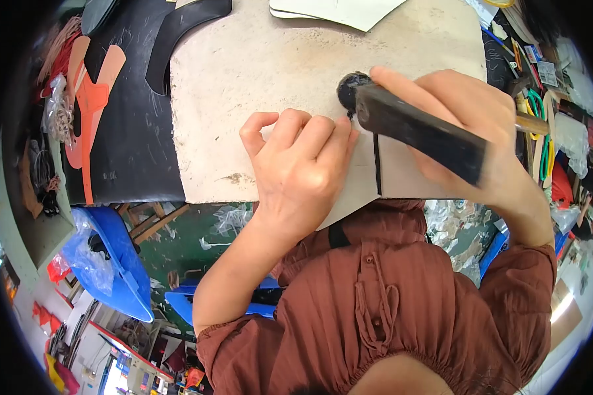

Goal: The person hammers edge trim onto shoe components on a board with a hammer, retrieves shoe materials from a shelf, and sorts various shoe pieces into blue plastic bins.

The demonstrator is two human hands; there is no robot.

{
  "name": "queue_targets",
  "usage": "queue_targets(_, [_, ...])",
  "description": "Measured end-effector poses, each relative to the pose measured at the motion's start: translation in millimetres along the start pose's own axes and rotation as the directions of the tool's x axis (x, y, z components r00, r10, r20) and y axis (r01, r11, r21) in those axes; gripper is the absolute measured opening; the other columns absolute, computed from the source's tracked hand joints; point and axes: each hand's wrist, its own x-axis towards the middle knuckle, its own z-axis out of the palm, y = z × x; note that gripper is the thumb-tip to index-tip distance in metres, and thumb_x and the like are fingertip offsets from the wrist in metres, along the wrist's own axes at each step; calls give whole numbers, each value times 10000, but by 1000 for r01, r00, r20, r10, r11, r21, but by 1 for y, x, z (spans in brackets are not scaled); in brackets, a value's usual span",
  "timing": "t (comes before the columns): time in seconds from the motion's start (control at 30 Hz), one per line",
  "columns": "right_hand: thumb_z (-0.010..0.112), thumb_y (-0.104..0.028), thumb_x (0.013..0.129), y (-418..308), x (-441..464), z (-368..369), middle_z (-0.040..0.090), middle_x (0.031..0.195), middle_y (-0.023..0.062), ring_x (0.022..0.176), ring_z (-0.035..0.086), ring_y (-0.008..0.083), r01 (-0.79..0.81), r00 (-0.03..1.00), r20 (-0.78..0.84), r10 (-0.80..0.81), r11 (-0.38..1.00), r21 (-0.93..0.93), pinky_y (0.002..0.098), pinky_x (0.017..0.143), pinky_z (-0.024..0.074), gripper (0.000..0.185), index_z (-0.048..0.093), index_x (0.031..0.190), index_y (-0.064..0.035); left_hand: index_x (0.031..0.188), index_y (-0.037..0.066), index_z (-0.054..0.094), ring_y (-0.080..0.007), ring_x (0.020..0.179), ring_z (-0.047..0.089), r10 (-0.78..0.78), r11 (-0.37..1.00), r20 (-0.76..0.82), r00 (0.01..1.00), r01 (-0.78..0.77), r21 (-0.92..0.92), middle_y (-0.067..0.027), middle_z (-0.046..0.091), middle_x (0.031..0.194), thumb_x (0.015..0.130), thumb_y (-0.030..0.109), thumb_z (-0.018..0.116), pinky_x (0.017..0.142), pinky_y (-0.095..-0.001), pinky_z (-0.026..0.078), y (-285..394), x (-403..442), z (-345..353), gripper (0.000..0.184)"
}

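My right hand [471, 125] is closed around a hammer [422, 135] with a dark, worn head, slightly blurred at its near end. Its round black face [351, 91] is low over the board, just beyond my left fingertips. A wooden handle end [532, 124] sticks out to the right of that hand. With its fingers curled down, my left hand [303, 161] presses on a pale sheet [359, 178] that overhangs the board's front edge. Left thumb and index finger are close together by the hammer face; what lies under them is hidden. A narrow black strip [377, 164] runs along the sheet's right side.
The worn beige board [224, 125] covers the bench. Pale cut pieces [339, 12] and a curved black piece [178, 39] lie at the back. Orange pieces [89, 99] rest at left, tools and cords [540, 125] at right. Blue plastic [115, 263] stands below.
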Motion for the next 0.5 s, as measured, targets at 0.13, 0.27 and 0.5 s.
queue_targets(0.13, [753,11,664,-3,-3,5,492,676,37,553,534,214,-22,996,89,24,999,-26,342,485,414,540,688,1198,-37,850,74,708,-151,750,565,39,993,-24,999,-36,116,26,515,742,707,152,794,875,-385,344,-2,4,-7,184])
queue_targets(0.27, [746,10,655,1,-5,8,489,674,39,554,533,216,-17,999,45,17,1000,-12,346,484,412,555,682,1205,-33,828,80,702,-159,772,575,46,999,-60,997,-44,24,24,542,759,698,139,799,861,-371,347,1,-6,6,173])
queue_targets(0.5, [753,0,665,-2,-10,6,517,695,49,592,572,230,-6,995,101,9,999,-34,352,518,451,536,680,1196,-32,829,81,707,-173,793,595,31,997,48,998,-34,64,21,618,816,686,106,802,844,-380,358,2,-4,-10,173])
